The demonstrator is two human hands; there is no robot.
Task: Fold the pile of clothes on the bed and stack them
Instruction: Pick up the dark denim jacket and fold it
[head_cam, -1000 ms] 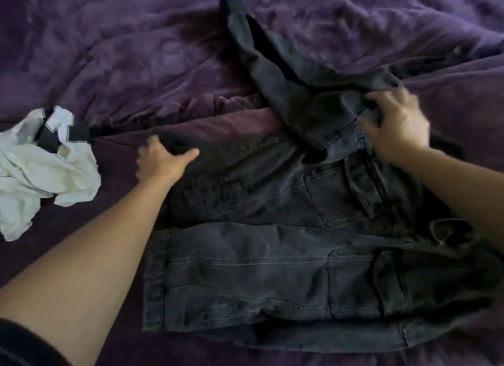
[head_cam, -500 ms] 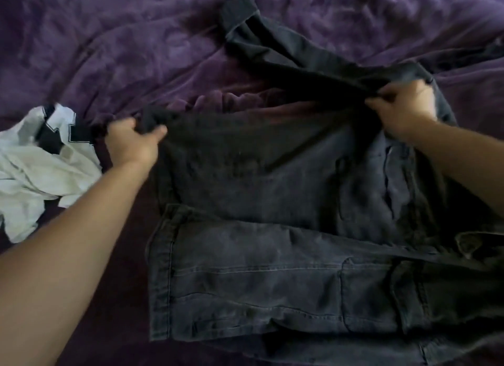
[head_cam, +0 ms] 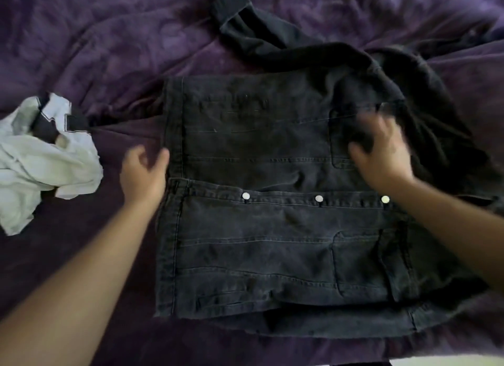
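The black denim jacket [head_cam: 272, 229] lies flat, front up, in the middle of the purple bed cover [head_cam: 109, 38]. A moment ago both hands pinched its far panel and held it up; now that panel is spread out beside the row of snaps [head_cam: 318, 198]. The left hand [head_cam: 143, 172] has let go and sits loose at the left hem. The right hand [head_cam: 381, 155], blurred, is spread over the chest pocket. The far sleeve [head_cam: 261, 35] probably gets folded next. A crumpled white shirt [head_cam: 41, 161] waits at left.
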